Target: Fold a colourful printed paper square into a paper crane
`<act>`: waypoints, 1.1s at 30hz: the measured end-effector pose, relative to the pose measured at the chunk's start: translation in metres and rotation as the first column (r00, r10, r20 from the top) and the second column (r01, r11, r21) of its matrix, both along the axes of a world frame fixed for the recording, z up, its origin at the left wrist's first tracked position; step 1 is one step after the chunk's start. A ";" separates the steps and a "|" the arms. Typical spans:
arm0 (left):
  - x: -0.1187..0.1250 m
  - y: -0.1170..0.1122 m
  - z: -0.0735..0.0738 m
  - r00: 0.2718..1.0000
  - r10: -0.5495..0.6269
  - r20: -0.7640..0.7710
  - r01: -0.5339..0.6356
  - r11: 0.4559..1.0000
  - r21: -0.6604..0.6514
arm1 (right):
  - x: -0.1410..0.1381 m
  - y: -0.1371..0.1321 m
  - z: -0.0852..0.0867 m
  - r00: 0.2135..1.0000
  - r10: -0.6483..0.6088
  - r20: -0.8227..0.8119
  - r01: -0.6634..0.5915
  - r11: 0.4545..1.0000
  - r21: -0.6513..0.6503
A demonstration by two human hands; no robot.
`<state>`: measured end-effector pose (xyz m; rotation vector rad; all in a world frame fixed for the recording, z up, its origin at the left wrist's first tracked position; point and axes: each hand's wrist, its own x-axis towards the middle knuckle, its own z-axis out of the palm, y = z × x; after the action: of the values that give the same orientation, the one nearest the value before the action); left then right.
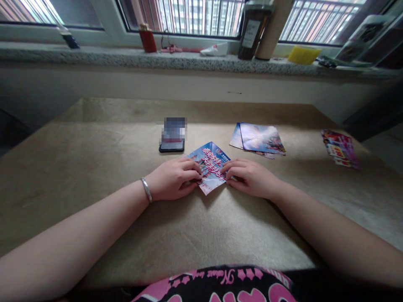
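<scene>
A printed sheet of paper [210,161], blue with red and white lettering, lies turned cornerwise on the table in front of me. It looks folded into a diamond, with one point towards me. My left hand [176,178], with a silver bangle at the wrist, grips its left edge between thumb and fingers. At the right edge my right hand [248,177] pinches the paper the same way. The fingertips cover parts of both sides. Just beyond my left hand rests a phone [172,136], its screen blurred out.
Several printed sheets [262,137] lie overlapping behind my right hand. A colourful stack of leaflets [340,149] is near the right edge of the tan table [126,126]. On the stone windowsill [103,56] stand a red bottle [147,40], a dark jar [252,35] and a yellow object [304,55].
</scene>
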<state>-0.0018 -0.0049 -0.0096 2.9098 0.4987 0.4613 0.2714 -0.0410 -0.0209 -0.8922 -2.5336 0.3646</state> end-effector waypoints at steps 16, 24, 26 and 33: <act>0.001 0.002 0.000 0.998 -0.056 -0.021 0.056 0.998 0.020 | -0.010 -0.003 -0.001 0.991 0.013 0.133 -0.038 0.981 0.190; 0.002 0.003 0.000 0.999 -0.048 0.016 0.048 0.999 -0.011 | -0.013 -0.004 -0.002 0.994 -0.014 0.108 -0.007 0.982 0.188; 0.002 0.003 -0.001 0.999 -0.045 0.026 0.046 0.999 -0.023 | -0.014 -0.005 -0.003 0.995 -0.049 0.092 0.034 0.986 0.161; 0.002 0.001 -0.002 1.000 0.003 -0.021 -0.004 1.000 -0.028 | -0.018 -0.006 -0.002 0.992 -0.110 0.058 0.104 0.989 0.106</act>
<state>0.0001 -0.0036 -0.0112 2.8903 0.5090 0.4209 0.2533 -0.0468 -0.0232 -1.0097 -2.5232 0.1734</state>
